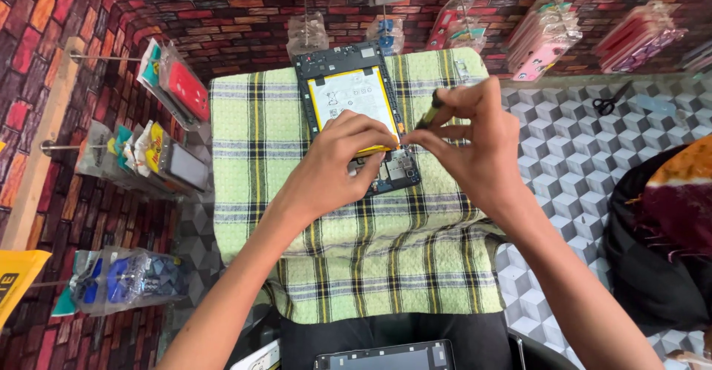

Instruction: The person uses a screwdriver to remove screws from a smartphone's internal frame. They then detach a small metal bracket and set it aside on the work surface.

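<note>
An opened phone [348, 96] lies back-up on a green checked cloth [356, 251], its white battery and dark frame exposed. My left hand [337, 166] rests on the phone's lower part, fingers pressing near the battery's bottom edge. My right hand [467, 136] pinches a thin screwdriver [430, 110] with a dark and yellow handle, its tip down at the phone's lower circuit board, right next to my left fingertips. The lower end of the phone is partly hidden by both hands.
A dark phone screen part [386, 357] lies at the near edge. Scissors [610, 103] rest on the cube-patterned counter [564, 170] at the right. Packaged phone cases [178, 88] hang on the brick-pattern wall. A dark bag with orange cloth [667, 222] sits far right.
</note>
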